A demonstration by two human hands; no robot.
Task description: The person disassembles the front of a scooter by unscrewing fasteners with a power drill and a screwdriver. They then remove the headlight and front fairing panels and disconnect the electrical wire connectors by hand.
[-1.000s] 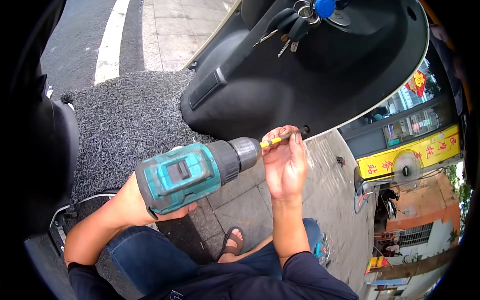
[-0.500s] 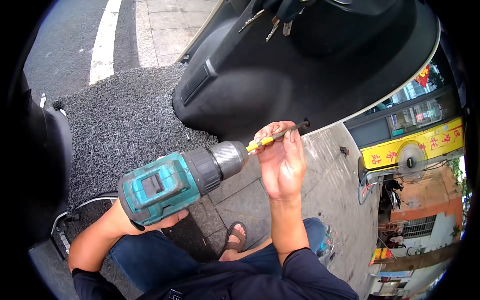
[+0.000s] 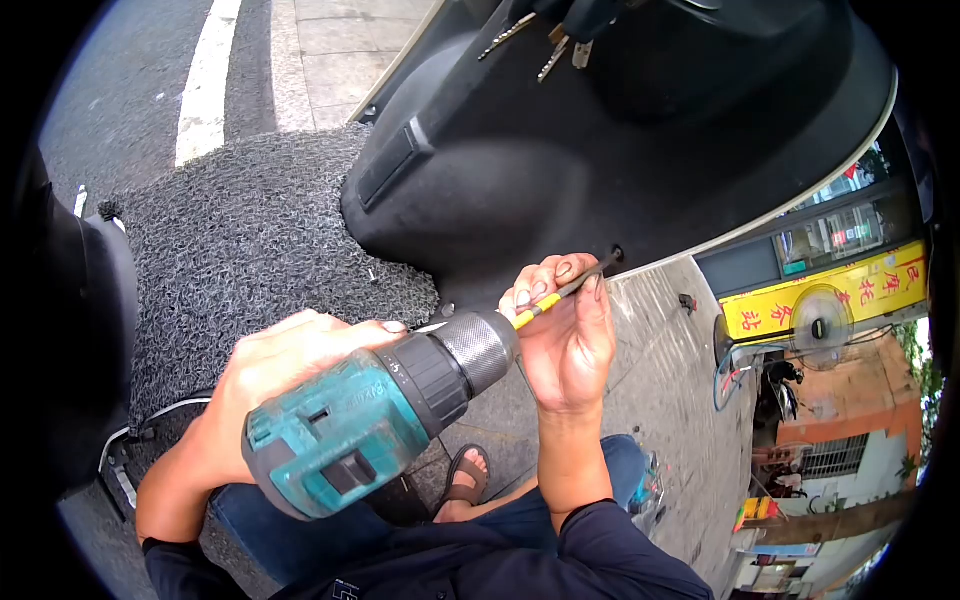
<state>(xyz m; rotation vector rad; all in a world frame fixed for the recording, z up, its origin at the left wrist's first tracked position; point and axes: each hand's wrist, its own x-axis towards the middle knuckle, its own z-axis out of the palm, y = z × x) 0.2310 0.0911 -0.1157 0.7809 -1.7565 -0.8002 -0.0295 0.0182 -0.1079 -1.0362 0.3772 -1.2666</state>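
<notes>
My left hand (image 3: 290, 365) is wrapped around a teal and black cordless drill (image 3: 345, 435), whose grip is hidden underneath. From the drill's chuck (image 3: 480, 350) runs a long dark screwdriver bit (image 3: 537, 309) with a yellow band. The fingers and thumb of my right hand (image 3: 565, 345) pinch this bit near its far end, palm turned up. Its tip meets a small dark recess (image 3: 617, 254) near the lower edge of a black scooter panel (image 3: 520, 180). Whether a screw sits in that recess I cannot tell.
Keys (image 3: 552, 58) hang at the top of the panel. A grey looped mat (image 3: 240, 230) covers the footboard on the left. On the right are grey paving (image 3: 650, 380), a fan (image 3: 822, 328) and a yellow sign (image 3: 880, 290). My sandalled foot (image 3: 466, 478) is below.
The drill has rolled about its long axis and shifted slightly right and down. More of my left hand shows along its side. My right hand still pinches the bit.
</notes>
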